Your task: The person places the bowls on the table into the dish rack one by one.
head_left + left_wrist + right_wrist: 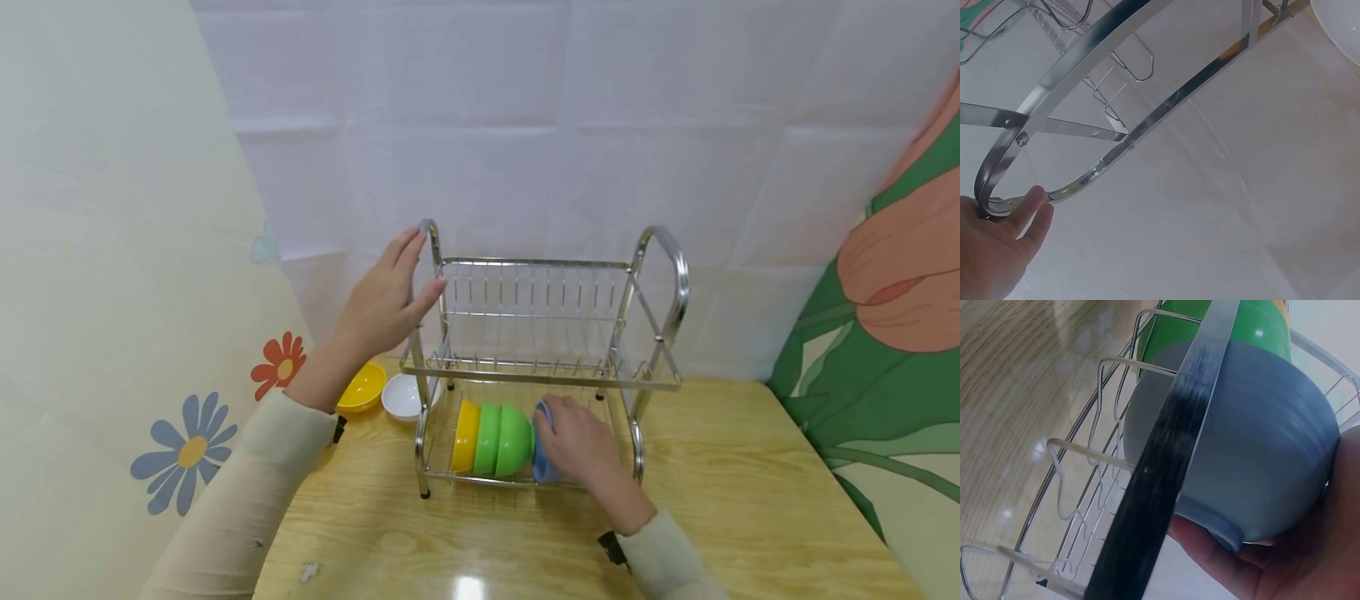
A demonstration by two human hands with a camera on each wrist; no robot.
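A two-tier metal dish rack (pixel 540 379) stands on the table. On its lower tier a yellow bowl (pixel 466 437) and two green bowls (pixel 513 442) are tipped on their sides in a row. My right hand (pixel 581 442) grips a blue bowl (pixel 1254 444) at the right end of that row. The right wrist view shows this bowl sideways behind a rack bar, with fingers at its base. My left hand (pixel 386 300), fingers mostly straight and thumb apart, rests against the curved left top of the rack; the left wrist view shows fingertips (pixel 1036 195) at that bend.
Left of the rack, a second yellow bowl (pixel 363 388) and a white bowl (pixel 402 397) sit on the wooden table (pixel 720 483), partly overlapped by the left arm and the rack leg. A white cloth (pixel 495 125) hangs behind, with flower-printed sheets at both sides.
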